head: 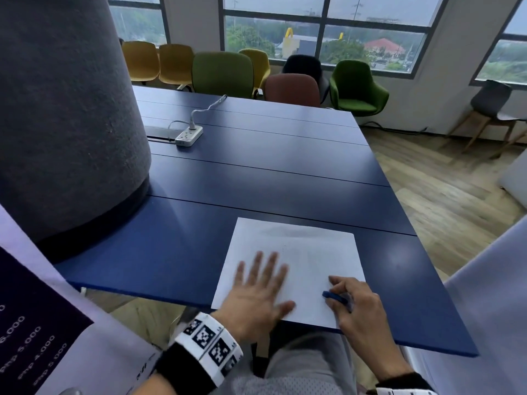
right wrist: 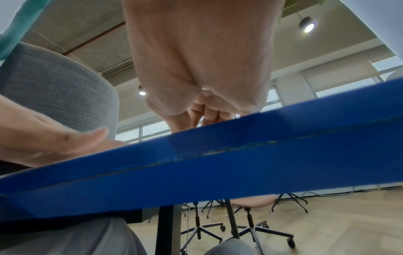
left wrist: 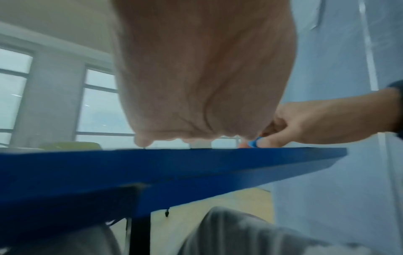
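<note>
A banner (head: 34, 334) at seven o'clock reads "Php 5,000" and "Php 4,000". At six o'clock, a left hand (head: 256, 297), fingers spread, lies flat on a blank white sheet (head: 310, 252) at the near edge of the blue table (head: 256, 172); the right hand (head: 356, 306) pinches a small blue object (head: 334, 297) upon it.

A dark blue surface (head: 256, 172) made of long panels runs toward tall dark-framed windows (head: 325, 32), which show trees and roofs in grey daylight. At its far edge stand mustard-yellow chairs (head: 141, 59), a green chair (head: 222, 71), a rust-brown chair (head: 292, 88) and a green armchair (head: 356, 86). A wide grey felt-covered column (head: 65, 109) rises at the left. A white power strip (head: 188, 136) lies on the surface. The floor (head: 442, 181) is light wood plank. Round ceiling lamps (right wrist: 307, 25) are lit.
</note>
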`<state>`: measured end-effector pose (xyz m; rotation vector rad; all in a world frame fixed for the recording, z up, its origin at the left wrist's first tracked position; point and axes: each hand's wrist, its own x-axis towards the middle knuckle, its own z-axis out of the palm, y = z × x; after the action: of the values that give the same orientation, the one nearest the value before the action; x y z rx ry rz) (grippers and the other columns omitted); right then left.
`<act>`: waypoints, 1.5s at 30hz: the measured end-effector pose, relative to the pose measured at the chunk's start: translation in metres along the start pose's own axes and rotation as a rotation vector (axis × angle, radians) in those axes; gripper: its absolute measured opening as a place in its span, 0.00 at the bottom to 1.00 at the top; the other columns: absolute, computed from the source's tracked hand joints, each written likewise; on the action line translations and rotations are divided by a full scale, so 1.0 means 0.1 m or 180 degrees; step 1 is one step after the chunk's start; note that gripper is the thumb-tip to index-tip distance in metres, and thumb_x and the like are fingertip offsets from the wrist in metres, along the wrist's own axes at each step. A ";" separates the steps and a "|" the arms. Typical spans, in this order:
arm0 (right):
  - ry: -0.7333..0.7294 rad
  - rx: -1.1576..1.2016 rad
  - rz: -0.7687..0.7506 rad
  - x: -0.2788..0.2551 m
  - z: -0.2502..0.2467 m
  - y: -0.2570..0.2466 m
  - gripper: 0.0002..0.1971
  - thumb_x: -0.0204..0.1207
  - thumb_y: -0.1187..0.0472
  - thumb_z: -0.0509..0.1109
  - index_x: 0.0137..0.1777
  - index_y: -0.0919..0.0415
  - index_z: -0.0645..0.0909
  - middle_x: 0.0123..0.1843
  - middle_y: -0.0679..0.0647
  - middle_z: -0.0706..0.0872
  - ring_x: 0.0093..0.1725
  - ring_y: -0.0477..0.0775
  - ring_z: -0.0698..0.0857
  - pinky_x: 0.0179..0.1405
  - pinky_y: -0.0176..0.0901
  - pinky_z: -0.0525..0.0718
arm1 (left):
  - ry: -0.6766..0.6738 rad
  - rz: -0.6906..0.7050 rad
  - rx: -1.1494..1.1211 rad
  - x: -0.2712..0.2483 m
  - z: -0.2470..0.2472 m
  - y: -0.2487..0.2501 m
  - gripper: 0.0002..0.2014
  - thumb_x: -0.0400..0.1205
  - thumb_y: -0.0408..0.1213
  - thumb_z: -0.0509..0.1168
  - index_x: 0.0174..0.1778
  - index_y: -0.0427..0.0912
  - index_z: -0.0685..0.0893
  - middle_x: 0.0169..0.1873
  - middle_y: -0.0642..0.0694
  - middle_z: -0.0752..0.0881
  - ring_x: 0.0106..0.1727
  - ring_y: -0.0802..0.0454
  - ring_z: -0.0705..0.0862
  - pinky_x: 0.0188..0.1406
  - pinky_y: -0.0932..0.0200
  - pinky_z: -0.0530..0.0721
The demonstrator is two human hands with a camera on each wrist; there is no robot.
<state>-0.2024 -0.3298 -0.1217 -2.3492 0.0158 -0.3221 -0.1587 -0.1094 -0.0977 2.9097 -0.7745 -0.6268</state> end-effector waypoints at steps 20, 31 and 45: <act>0.0034 0.0011 0.0188 0.02 -0.01 -0.03 0.18 0.66 0.63 0.82 0.37 0.40 0.77 0.47 0.29 0.80 0.46 0.50 0.87 0.52 0.53 0.87 | -0.0108 0.0169 0.0122 0.86 -0.61 0.39 0.39 0.85 0.66 0.41 0.86 0.47 0.36 0.84 0.46 0.30 0.84 0.46 0.29 0.82 0.40 0.33; 0.0026 0.0105 0.0141 0.01 0.00 0.01 0.19 0.67 0.63 0.81 0.38 0.37 0.76 0.52 0.30 0.82 0.51 0.45 0.86 0.58 0.53 0.86 | -0.0125 -0.1324 -0.0213 0.55 -0.43 -0.32 0.48 0.81 0.72 0.38 0.84 0.38 0.33 0.83 0.42 0.29 0.84 0.46 0.29 0.80 0.39 0.31; 0.0079 0.0120 0.0207 0.03 -0.03 -0.01 0.18 0.65 0.64 0.82 0.35 0.40 0.78 0.50 0.31 0.84 0.48 0.47 0.88 0.53 0.55 0.88 | -0.0218 -0.0161 0.0045 0.86 -0.34 0.24 0.43 0.83 0.70 0.37 0.85 0.46 0.32 0.82 0.48 0.27 0.83 0.49 0.28 0.80 0.38 0.28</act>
<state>-0.2002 -0.3312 -0.1186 -2.3019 0.0971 -0.3170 -0.0880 -0.1738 -0.0946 2.9434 -0.7171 -0.7321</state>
